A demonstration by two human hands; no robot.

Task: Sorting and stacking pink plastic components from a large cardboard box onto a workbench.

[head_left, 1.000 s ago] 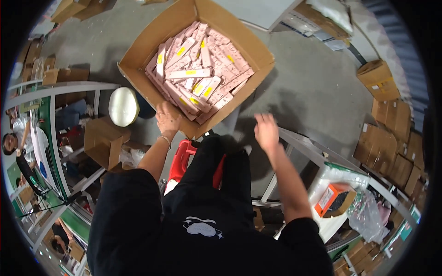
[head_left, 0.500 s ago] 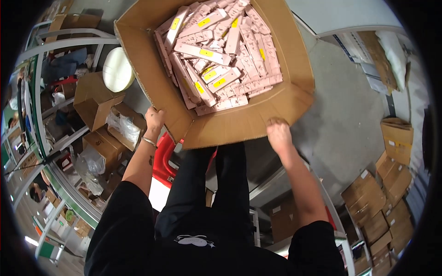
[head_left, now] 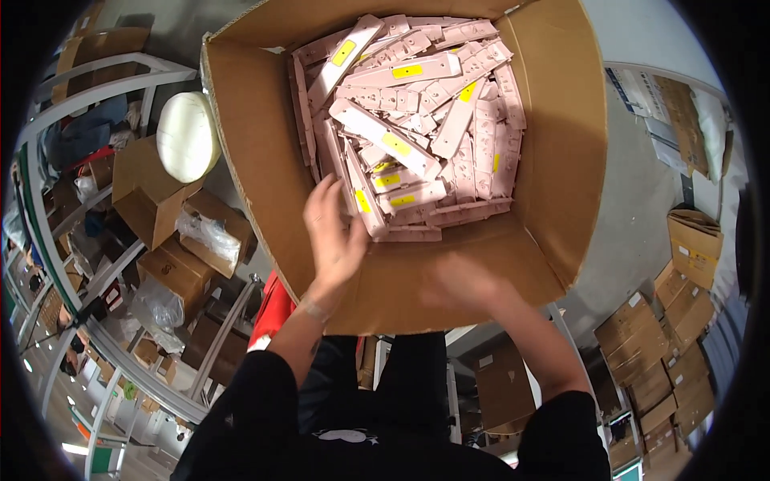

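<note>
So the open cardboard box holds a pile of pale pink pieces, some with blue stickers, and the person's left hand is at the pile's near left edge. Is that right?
Not quite: the stickers are yellow, as the head view shows. The rest holds: pale pink pieces piled in the open cardboard box, left hand at the pile's near left edge.

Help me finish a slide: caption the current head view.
Left hand at pink strips heaped in an open cardboard box; right hand, blurred, over its near wall.
</note>
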